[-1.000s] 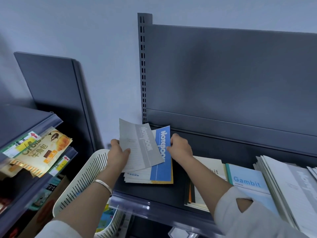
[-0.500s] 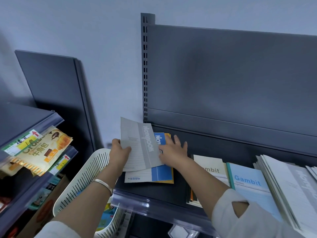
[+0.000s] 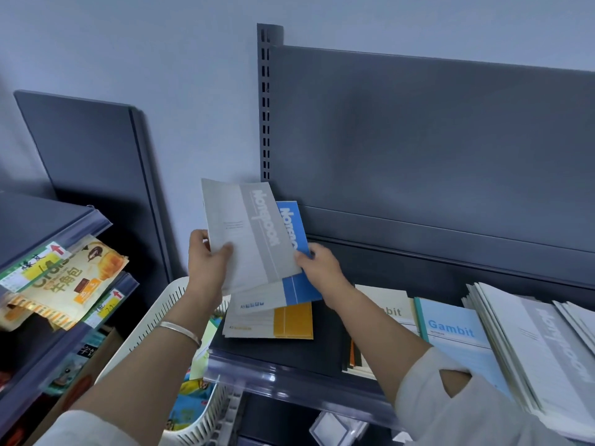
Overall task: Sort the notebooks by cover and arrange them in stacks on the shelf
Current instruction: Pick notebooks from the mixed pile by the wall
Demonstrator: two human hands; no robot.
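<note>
The thin grey notebook point(image 3: 248, 233) is tilting upright in the left hand point(image 3: 206, 263), thumb and fingers pinching its lower edge. The right hand point(image 3: 322, 268) is gripping a blue-banded notebook point(image 3: 297, 286) behind it. Below both hands a yellow-banded notebook point(image 3: 291, 323) is lying flat on the dark metal shelf point(image 3: 289, 355).

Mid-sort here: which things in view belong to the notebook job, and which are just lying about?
Job:
- grey notebook, held by the left hand
- blue notebook, gripped by the right hand
- yellow notebook on the shelf
- cream Gambit notebook
- blue Gambit notebook
- grey stack

Lying about:
- white basket
- snack packet
</note>
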